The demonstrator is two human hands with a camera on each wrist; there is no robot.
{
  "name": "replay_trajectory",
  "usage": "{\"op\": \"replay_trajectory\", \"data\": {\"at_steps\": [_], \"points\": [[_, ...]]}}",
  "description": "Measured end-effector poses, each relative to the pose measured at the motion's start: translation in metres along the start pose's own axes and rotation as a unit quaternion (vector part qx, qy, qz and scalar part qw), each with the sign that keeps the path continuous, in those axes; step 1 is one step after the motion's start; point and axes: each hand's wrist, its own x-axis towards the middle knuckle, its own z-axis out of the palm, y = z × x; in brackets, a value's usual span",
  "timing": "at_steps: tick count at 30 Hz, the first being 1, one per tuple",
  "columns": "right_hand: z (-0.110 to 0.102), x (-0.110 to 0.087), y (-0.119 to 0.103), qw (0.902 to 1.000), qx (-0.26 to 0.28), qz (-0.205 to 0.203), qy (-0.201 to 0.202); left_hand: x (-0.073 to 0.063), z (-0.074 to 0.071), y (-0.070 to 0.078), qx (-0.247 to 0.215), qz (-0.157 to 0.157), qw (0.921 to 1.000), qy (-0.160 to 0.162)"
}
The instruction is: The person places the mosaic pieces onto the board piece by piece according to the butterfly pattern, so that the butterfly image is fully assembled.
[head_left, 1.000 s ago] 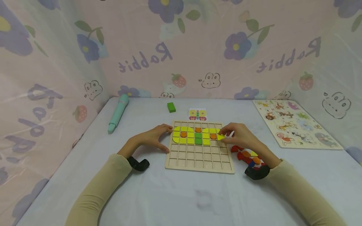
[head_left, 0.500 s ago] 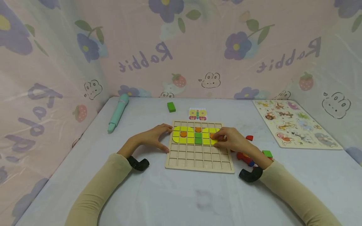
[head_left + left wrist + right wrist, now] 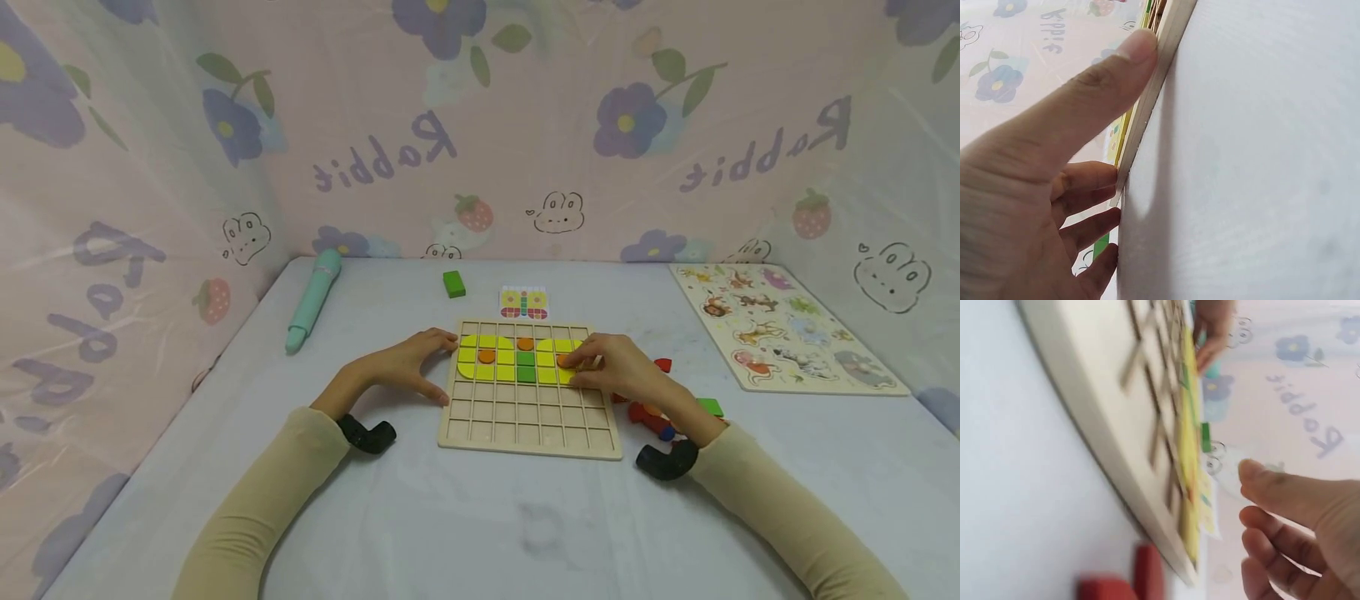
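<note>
A wooden grid board (image 3: 527, 433) lies on the white-covered table. Yellow tiles (image 3: 487, 343), two green tiles (image 3: 527, 367) and three orange discs (image 3: 487, 357) fill part of its upper rows in a winged shape. My left hand (image 3: 401, 364) rests at the board's left edge, thumb and fingers spread along it; the left wrist view shows the thumb (image 3: 1138, 50) at the board's side. Over the right wing, my right hand (image 3: 622, 368) has its fingertips close on the yellow tiles, partly hiding them. The right wrist view shows thumb and fingers apart with nothing between.
Loose red, blue and green pieces (image 3: 708, 407) lie right of the board, partly behind my right wrist. Behind the board are a printed pattern card (image 3: 524, 303) and a green block (image 3: 453, 284). A mint-coloured stick (image 3: 315, 300) lies left, an animal puzzle board (image 3: 787, 333) right.
My right hand has moved left onto the board with a yellow tile, which now sits in the right wing area, and its fingers have parted. The left hand has stayed still.
</note>
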Motion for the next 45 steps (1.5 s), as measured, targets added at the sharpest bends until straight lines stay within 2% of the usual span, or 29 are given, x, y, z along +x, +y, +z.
{"op": "replay_trajectory", "data": {"at_steps": [4,12,14,18,21,23,27,30,34,40,45], "points": [[-0.021,-0.008,0.005,0.9992,-0.026,0.004,0.029,0.0,0.0,0.001,-0.002,0.003,1.0,0.001],[-0.053,-0.048,0.028,0.997,-0.071,0.014,0.028,0.0,-0.001,0.001,-0.005,0.01,0.9999,0.001],[-0.059,-0.061,0.034,0.9963,-0.08,0.03,0.01,-0.001,-0.002,0.002,-0.003,0.011,0.9999,0.002],[-0.067,-0.078,0.042,0.9925,-0.075,0.073,-0.064,-0.002,-0.003,0.002,0.001,0.012,0.9999,0.004],[-0.067,-0.081,0.046,0.9887,-0.056,0.084,-0.11,-0.003,-0.004,0.003,-0.001,0.014,0.9999,0.007],[-0.066,-0.082,0.048,0.9883,-0.045,0.081,-0.121,-0.003,-0.004,0.004,-0.003,0.016,0.9998,0.008],[-0.063,-0.082,0.05,0.991,-0.058,0.064,-0.102,-0.003,-0.002,0.004,-0.003,0.024,0.9997,0.01],[-0.06,-0.082,0.05,0.9918,-0.069,0.073,-0.08,-0.002,-0.002,0.003,-0.003,0.024,0.9997,0.01],[-0.056,-0.079,0.05,0.9892,-0.069,0.102,-0.079,-0.002,-0.002,0.004,-0.006,0.011,0.9999,0.004],[-0.055,-0.079,0.052,0.9919,-0.082,0.071,-0.065,-0.003,-0.004,0.006,-0.006,0.005,1.0,0.003],[-0.055,-0.081,0.057,0.9905,-0.088,0.087,-0.059,-0.002,-0.003,0.004,-0.008,0.003,1.0,-0.001]]}}
